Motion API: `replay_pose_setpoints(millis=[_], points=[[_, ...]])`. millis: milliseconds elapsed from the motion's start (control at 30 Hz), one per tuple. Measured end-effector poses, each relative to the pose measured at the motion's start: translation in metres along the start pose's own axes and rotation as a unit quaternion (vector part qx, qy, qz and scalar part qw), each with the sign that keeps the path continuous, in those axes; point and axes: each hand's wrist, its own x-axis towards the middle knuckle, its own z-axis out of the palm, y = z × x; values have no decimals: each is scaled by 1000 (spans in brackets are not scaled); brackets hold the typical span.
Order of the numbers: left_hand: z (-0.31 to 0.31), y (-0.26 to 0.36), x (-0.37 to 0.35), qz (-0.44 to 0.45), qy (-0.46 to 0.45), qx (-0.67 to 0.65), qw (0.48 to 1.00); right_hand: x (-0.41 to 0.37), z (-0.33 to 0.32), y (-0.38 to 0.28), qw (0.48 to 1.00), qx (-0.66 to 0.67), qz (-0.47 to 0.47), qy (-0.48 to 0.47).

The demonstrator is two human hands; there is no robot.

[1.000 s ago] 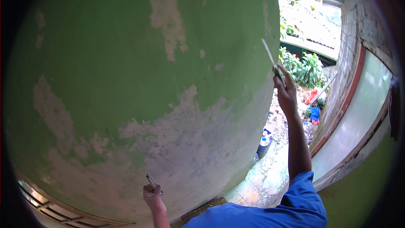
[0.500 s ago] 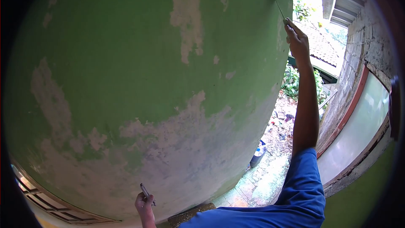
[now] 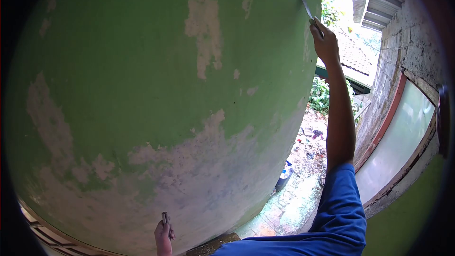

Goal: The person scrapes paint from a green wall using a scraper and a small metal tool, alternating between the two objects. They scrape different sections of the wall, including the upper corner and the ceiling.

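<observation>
The matt painted wall is roughened by flaked patches; a metal-bladed tool and cloth sleeve are seen.

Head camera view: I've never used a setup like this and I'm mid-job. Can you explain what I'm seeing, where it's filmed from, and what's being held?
There is no machine here: these are a person's two bare hands. One camera, worn on the head, looks forward and down; its wide lens makes straight things look curved.

The big surface is a green painted wall, with pale patches where the green is missing. The right hand, raised on the blue-sleeved arm, grips a thin-bladed tool pointed at the wall; whether its tip touches is unclear. The left hand, low in the picture, holds a small slender object, too small to identify. Beyond the wall's edge stands a bucket.
</observation>
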Motion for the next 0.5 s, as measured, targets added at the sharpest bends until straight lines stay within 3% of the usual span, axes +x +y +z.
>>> replay_pose_setpoints(millis=[100,233,433,500], points=[[2,3,-5,-16,-19,-56,998,22,5,21,995,20,-80,49],[1,-4,-5,-27,-8,-25,999,13,-33,0,993,64,71,-73],[-7,-10,-7,46,-23,73,996,9,-31,16,989,124,48,-64],[-2,-4,-9,57,-35,68,995,18,-30,13,989,22,121,-75]])
